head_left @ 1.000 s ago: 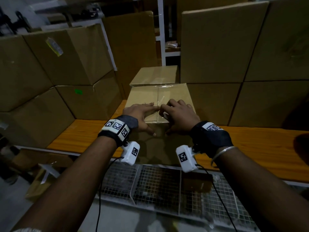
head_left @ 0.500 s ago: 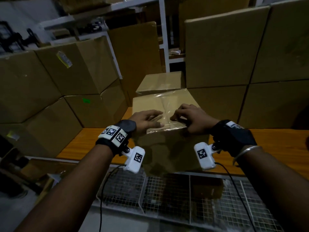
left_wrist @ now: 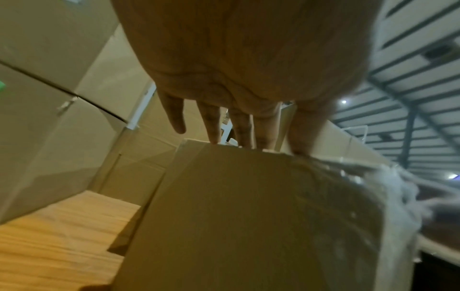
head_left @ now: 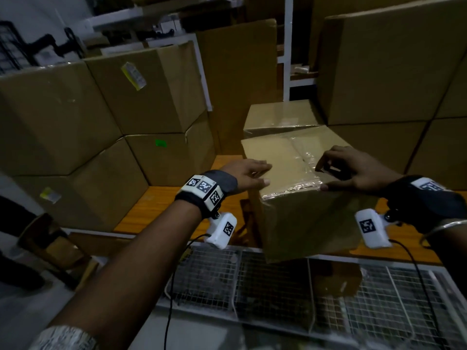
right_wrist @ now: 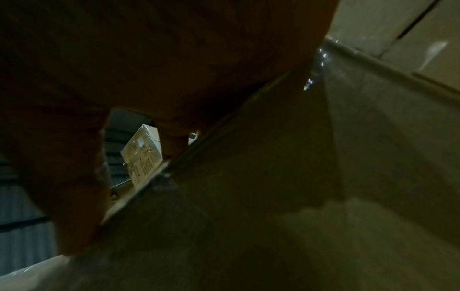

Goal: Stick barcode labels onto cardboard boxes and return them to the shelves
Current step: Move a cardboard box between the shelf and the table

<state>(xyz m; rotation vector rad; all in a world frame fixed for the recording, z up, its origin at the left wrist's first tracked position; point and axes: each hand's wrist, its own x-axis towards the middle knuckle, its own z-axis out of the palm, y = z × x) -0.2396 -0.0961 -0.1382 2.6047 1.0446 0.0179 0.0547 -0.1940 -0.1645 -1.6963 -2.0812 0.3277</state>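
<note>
We've got the box [head_left: 298, 188] at the front edge of the shelf [head_left: 151, 210], tilted toward us, taped top up. Our left hand [head_left: 246, 174] lies flat, fingers straight, on its top left edge; the right hand [head_left: 353, 170] is curled over the tape [head_left: 305, 162], thumb on the near edge. No barcode label on the faces we see, so sticking and reshelving look still to do. The left wrist view shows straight fingers [left_wrist: 214, 126] on the rim; the right wrist view is mostly dark.
</note>
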